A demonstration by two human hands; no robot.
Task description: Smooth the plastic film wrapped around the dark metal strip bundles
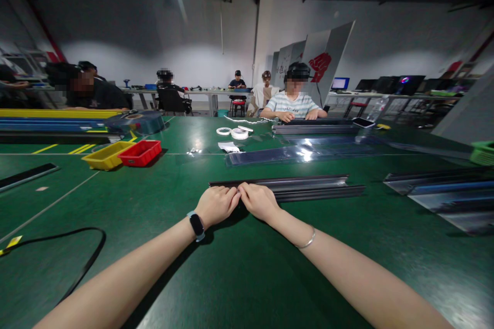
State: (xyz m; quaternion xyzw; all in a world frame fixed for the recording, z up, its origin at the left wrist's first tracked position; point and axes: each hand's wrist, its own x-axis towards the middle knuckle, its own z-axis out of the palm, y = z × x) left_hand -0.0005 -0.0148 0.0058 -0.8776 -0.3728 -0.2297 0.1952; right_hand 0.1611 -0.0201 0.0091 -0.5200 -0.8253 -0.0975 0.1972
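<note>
A long dark channel-shaped profile [320,193] lies crosswise on the green table [247,277], its silvery inside showing towards the right end. Both hands meet near its left end, thumbs close together. My left hand [217,203], below a watch on the wrist, has its fingers curled over the near edge of the profile. My right hand [259,200], with a silver bangle further up the arm, grips the same profile just beside it. The fingertips of both hands are hidden, and I cannot make out anything small between them.
Beyond lie clear plastic strips [278,154] and white tape rolls [240,133]. Yellow [108,156] and red bins [140,153] stand left. More profiles [443,190] lie right. A black cable [102,239] curves at near left. A co-worker [295,105] sits opposite.
</note>
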